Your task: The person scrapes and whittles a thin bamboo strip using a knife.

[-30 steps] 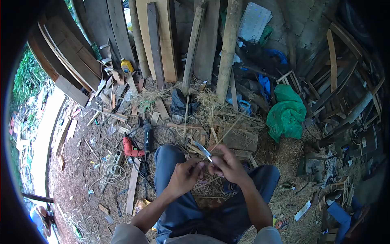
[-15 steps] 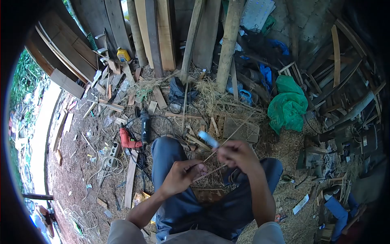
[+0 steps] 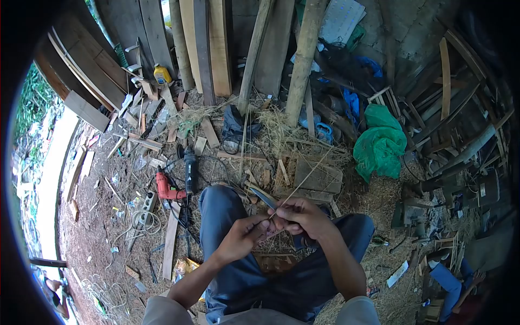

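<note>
A thin light strip (image 3: pixel 307 177) runs from between my hands up to the right. My left hand (image 3: pixel 245 236) pinches its lower end, thumb and fingers together. My right hand (image 3: pixel 303 216) is closed around a knife, touching the strip close to the left fingertips. The knife's blade (image 3: pixel 264 197) points up and left, over pale wood pieces on the ground. Both hands are between my bent knees. The knife's handle is hidden in my right fingers.
A red drill (image 3: pixel 167 186) and a dark grinder (image 3: pixel 190 169) lie left of my knee, near a power strip (image 3: pixel 146 208). A green bag (image 3: pixel 380 143) is at the right. Boards (image 3: pixel 219 49) lean behind. Other people's limbs (image 3: pixel 447 286) show at both lower edges.
My right hand with the knife first moved up and right, blade blurred, then came back down beside my left hand. The long strip now slants up to the right between the hands.
</note>
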`<state>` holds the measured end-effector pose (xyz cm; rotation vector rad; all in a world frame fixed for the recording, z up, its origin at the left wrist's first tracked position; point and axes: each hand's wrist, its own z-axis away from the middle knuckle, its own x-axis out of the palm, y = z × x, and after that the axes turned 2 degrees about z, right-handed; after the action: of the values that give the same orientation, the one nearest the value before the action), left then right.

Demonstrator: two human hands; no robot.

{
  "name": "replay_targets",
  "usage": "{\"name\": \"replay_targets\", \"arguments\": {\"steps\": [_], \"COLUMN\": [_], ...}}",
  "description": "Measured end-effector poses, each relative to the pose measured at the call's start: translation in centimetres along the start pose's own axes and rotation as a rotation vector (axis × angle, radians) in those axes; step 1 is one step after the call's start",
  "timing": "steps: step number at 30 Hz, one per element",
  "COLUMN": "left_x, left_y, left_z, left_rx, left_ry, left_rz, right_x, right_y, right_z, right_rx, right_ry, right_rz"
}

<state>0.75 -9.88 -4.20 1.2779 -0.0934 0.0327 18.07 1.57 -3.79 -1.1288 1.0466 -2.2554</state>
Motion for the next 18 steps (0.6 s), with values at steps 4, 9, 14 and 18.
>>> {"name": "replay_targets", "arguments": {"steps": [4, 9, 14, 18], "left_x": [0.0, 0.1, 0.3, 0.3], "left_y": [-0.3, -0.4, 0.3, -0.2], "left_z": [-0.1, 0.0, 0.3, 0.2], "left_rx": [-0.019, -0.006, 0.012, 0.028], "left_ry": [-0.060, -0.084, -0.076, -0.090], "left_rz": [0.151, 0.122, 0.100, 0.058], "right_x": [0.0, -0.5, -0.8, -1.9], "right_y": [0.2, -0.3, -1.4, -1.4], "right_z": [-0.1, 0.0, 0.5, 0.8], "right_rx": [0.006, 0.001, 0.004, -0.011], "right_ry": [0.038, 0.050, 0.077, 0.138], "right_rz": [-0.017, 0.068, 0.186, 0.168]}}
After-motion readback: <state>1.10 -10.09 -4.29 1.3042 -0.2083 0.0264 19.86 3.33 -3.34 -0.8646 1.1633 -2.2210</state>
